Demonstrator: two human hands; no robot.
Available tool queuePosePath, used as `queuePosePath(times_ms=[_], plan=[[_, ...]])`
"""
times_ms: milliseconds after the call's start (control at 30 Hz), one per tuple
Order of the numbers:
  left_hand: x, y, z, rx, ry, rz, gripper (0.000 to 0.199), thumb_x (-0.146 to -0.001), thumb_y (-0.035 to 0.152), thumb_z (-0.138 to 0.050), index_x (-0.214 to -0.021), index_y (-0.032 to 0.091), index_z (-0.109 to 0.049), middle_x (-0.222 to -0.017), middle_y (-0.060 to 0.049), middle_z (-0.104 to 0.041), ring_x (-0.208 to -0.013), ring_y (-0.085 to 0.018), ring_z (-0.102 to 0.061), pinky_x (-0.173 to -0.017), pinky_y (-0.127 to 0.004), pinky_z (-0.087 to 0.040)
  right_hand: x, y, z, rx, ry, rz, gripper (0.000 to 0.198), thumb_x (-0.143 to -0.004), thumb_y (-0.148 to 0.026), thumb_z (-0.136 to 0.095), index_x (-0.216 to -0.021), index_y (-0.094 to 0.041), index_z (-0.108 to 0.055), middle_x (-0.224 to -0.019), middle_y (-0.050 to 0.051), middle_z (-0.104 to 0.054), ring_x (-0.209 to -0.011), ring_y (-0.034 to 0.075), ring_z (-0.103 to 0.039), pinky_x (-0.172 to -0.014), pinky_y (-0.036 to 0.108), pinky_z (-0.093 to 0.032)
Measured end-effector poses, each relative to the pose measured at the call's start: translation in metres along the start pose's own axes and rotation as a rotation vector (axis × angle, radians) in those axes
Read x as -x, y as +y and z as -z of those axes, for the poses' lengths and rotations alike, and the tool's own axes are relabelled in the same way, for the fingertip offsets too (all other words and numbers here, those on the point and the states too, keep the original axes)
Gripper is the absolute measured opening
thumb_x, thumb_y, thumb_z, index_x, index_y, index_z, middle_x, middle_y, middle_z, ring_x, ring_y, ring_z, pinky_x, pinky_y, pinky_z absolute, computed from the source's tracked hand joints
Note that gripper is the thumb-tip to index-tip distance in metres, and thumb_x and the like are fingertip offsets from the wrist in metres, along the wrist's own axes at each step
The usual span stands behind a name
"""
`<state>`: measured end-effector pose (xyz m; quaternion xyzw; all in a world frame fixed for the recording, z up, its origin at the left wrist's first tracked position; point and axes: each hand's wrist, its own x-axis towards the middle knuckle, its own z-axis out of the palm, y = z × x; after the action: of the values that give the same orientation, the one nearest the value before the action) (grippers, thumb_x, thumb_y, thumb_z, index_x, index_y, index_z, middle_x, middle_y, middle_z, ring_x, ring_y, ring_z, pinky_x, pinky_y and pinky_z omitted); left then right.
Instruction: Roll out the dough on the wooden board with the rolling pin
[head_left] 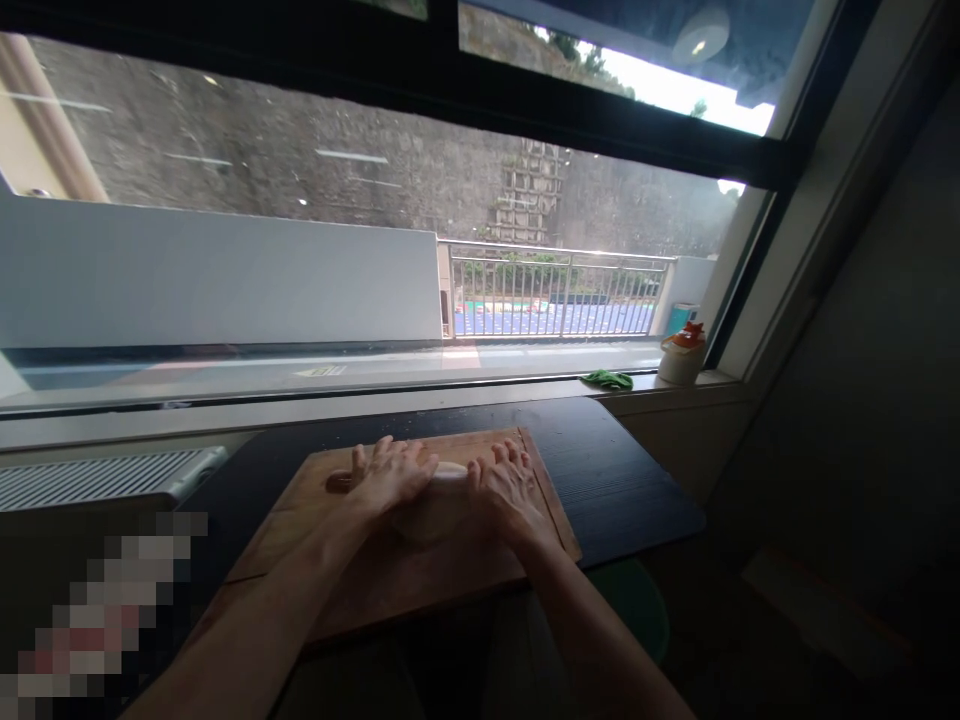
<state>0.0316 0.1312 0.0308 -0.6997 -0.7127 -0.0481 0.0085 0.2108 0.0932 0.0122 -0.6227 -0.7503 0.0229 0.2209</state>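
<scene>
A rolling pin lies crosswise on a wooden board [292, 510], with its brown handle [339, 483] showing at the left and its pale barrel [450, 480] showing between my hands. My left hand [394, 470] rests over the left part of the pin, fingers curved across it. Over the right part, my right hand [510, 485] bends its fingers forward in the same way. Under and in front of the pin is a flat, pale sheet of dough [427, 522]. My hands hide the pin's right end and some of the dough.
The board sits on a dark table [637, 490] below a wide window. A green cloth [609, 380] and a white container with an orange top [682, 355] stand on the sill. A radiator [112, 478] is at the left, a green stool [634, 605] under the table.
</scene>
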Motion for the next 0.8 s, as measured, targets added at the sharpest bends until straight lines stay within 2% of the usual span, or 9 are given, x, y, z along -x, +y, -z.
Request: queuePosePath(times_ms=[133, 300, 400, 500, 600, 700, 800], plan=[[0.0, 0.002, 0.003, -0.02, -0.005, -0.002, 0.051, -0.086, 0.053, -0.028, -0.116, 0.025, -0.058, -0.129, -0.008, -0.056, -0.127, -0.032, -0.034, -0.101, -0.058, -0.019, -0.003, -0.001, 0.002, 0.011, -0.018, -0.002, 0.05, -0.096, -0.041, -0.022, -0.106, -0.017, -0.066, -0.134, 0.013, -0.048, -0.133, 0.028, -0.027, -0.108, 0.045, -0.018], [-0.032, 0.0, 0.0, 0.013, -0.085, 0.028, 0.053, -0.083, 0.056, -0.03, -0.116, 0.026, -0.059, -0.127, -0.01, -0.057, -0.125, -0.032, -0.037, -0.1, -0.057, -0.022, -0.022, -0.002, 0.008, 0.033, -0.021, -0.013, 0.043, -0.095, -0.036, -0.029, -0.1, -0.015, -0.067, -0.121, 0.015, -0.058, -0.121, 0.026, -0.041, -0.104, 0.043, -0.024], [-0.049, -0.001, -0.003, 0.046, -0.099, 0.025, 0.054, -0.081, 0.057, -0.033, -0.118, 0.026, -0.058, -0.129, -0.011, -0.056, -0.126, -0.033, -0.037, -0.1, -0.057, -0.022, -0.02, -0.003, 0.007, 0.011, 0.007, -0.018, 0.042, -0.095, -0.035, -0.029, -0.099, -0.016, -0.066, -0.122, 0.013, -0.058, -0.122, 0.025, -0.041, -0.104, 0.042, -0.024], [-0.054, 0.002, -0.002, 0.045, -0.133, 0.036, 0.055, -0.08, 0.058, -0.036, -0.118, 0.025, -0.058, -0.129, -0.013, -0.056, -0.124, -0.034, -0.039, -0.099, -0.058, -0.023, -0.006, -0.007, 0.002, -0.014, 0.064, -0.002, 0.044, -0.096, -0.038, -0.026, -0.096, -0.017, -0.065, -0.117, 0.013, -0.06, -0.123, 0.026, -0.041, -0.103, 0.041, -0.026], [-0.048, 0.003, 0.0, 0.022, -0.126, 0.014, 0.054, -0.081, 0.058, -0.035, -0.117, 0.024, -0.059, -0.128, -0.012, -0.057, -0.124, -0.033, -0.039, -0.101, -0.058, -0.021, 0.014, -0.012, -0.001, -0.031, 0.079, 0.044, 0.037, -0.095, -0.034, -0.029, -0.097, -0.019, -0.062, -0.107, 0.01, -0.063, -0.115, 0.025, -0.047, -0.099, 0.041, -0.032], [-0.036, -0.004, -0.003, 0.027, -0.095, -0.032, 0.05, -0.084, 0.055, -0.034, -0.115, 0.028, -0.06, -0.13, -0.009, -0.056, -0.128, -0.034, -0.035, -0.102, -0.06, -0.017, 0.035, -0.021, -0.003, -0.021, 0.128, 0.091, 0.03, -0.092, -0.026, -0.035, -0.112, -0.02, -0.057, -0.117, 0.009, -0.058, -0.112, 0.023, -0.048, -0.098, 0.039, -0.033], [-0.023, -0.02, -0.01, 0.057, -0.056, -0.025, 0.045, -0.085, 0.053, -0.035, -0.117, 0.032, -0.059, -0.132, -0.004, -0.055, -0.13, -0.031, -0.034, -0.104, -0.054, -0.019, 0.056, -0.033, -0.006, -0.002, 0.166, 0.121, 0.037, -0.09, -0.021, -0.038, -0.125, -0.021, -0.05, -0.123, 0.01, -0.055, -0.111, 0.023, -0.047, -0.099, 0.04, -0.033]])
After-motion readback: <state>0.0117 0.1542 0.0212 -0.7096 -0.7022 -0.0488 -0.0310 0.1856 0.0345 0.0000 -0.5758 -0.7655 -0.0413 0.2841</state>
